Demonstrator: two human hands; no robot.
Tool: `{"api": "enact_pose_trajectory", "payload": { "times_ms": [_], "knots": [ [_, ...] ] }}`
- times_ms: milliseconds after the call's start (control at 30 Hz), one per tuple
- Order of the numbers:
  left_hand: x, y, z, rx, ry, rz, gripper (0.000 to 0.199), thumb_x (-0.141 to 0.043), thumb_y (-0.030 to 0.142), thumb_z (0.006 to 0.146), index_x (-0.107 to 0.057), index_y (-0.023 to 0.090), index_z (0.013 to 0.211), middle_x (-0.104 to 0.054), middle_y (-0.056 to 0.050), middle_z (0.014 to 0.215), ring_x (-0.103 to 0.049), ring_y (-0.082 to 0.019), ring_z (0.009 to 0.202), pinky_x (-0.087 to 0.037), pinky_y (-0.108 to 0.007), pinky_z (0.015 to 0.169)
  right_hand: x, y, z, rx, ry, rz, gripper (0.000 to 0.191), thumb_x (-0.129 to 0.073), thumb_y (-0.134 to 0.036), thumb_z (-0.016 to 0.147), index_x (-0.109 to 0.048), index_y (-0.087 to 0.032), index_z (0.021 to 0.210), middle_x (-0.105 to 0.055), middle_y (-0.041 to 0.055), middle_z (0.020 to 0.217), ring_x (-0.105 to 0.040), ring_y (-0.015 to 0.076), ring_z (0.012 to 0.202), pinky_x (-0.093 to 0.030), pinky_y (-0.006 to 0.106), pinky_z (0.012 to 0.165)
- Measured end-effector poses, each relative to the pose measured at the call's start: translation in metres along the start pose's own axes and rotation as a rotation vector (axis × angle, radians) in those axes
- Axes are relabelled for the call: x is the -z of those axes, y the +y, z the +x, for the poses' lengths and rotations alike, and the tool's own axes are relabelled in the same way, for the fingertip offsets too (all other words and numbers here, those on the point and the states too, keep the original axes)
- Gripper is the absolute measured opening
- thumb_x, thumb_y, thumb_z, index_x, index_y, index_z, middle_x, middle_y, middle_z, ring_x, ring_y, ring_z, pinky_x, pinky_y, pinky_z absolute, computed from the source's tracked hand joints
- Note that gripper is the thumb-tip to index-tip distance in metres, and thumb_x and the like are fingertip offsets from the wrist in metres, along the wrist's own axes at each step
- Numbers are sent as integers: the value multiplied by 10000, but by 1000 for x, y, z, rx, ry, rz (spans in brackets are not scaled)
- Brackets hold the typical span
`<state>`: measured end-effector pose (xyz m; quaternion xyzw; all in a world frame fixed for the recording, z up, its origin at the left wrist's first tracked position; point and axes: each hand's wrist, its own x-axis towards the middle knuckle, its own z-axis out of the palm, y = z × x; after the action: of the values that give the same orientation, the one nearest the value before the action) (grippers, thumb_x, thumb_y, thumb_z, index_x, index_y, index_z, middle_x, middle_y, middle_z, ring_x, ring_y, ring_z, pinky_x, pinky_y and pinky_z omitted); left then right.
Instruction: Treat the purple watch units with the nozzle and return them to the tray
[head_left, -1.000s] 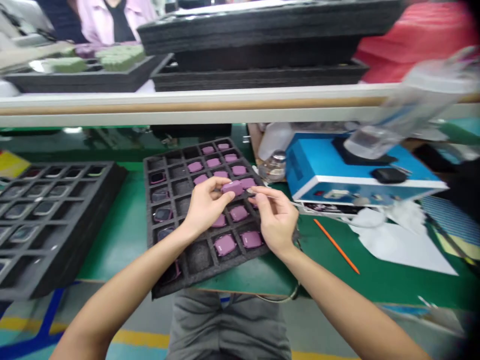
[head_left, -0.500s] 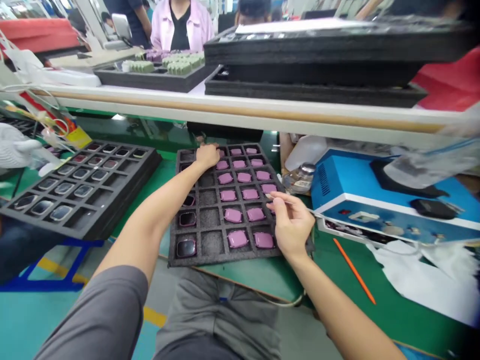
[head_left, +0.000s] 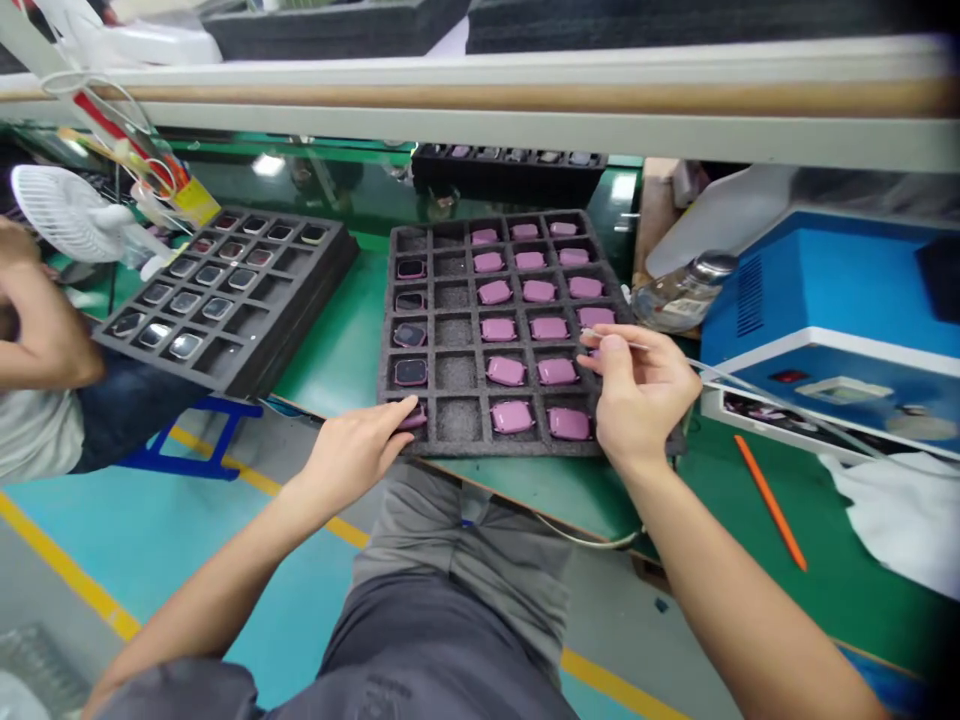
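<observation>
Left on the counter (head_left: 330, 340) stand a fan (head_left: 61, 212) and screen tray (head_left: 304, 310); right, a jar (head_left: 679, 300) and blue box (head_left: 847, 300), cut off. At the front edge, the left hand (head_left: 352, 447) touches 1 watch (head_left: 412, 420) in the case tray's (head_left: 456, 415) near-left corner, gripping or not I cannot tell; the right hand (head_left: 646, 392) pinches a tube (head_left: 721, 375). The watch is partly hidden.

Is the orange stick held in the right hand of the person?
No, the orange stick lies on the green table, apart from the right hand.
</observation>
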<state>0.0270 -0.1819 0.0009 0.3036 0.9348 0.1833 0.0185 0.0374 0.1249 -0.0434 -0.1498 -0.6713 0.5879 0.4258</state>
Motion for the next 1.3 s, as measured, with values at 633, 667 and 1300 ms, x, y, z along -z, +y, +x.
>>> {"api": "enact_pose_trajectory", "payload": {
  "times_ms": [633, 667, 1300],
  "knots": [
    [-52, 103, 209, 72, 8, -1268, 349, -771, 274, 701, -693, 172, 1026, -752, -52, 952, -705, -202, 885, -548, -309, 790, -4, -2, 25, -14, 107, 116, 208, -666, -401, 923, -699, -200, 961, -741, 58, 967, -740, 171, 865, -651, 338, 822],
    [-53, 103, 206, 104, -10, -1301, 341, -786, 299, 703, -687, 169, 1003, -759, -55, 935, -717, -208, 877, -556, -313, 776, -4, -1, 25, -13, 94, 117, 204, -663, -399, 927, -705, -204, 969, -745, 58, 973, -739, 172, 865, -648, 347, 838],
    [-64, 97, 196, 62, -21, -1318, 327, -858, 297, 728, -696, 151, 971, -801, -38, 898, -714, -123, 730, -565, -222, 718, -2, 2, 24, 7, 62, 61, 177, -668, -350, 938, -750, -201, 988, -767, 58, 989, -748, 169, 867, -663, 314, 808]
  ]
}}
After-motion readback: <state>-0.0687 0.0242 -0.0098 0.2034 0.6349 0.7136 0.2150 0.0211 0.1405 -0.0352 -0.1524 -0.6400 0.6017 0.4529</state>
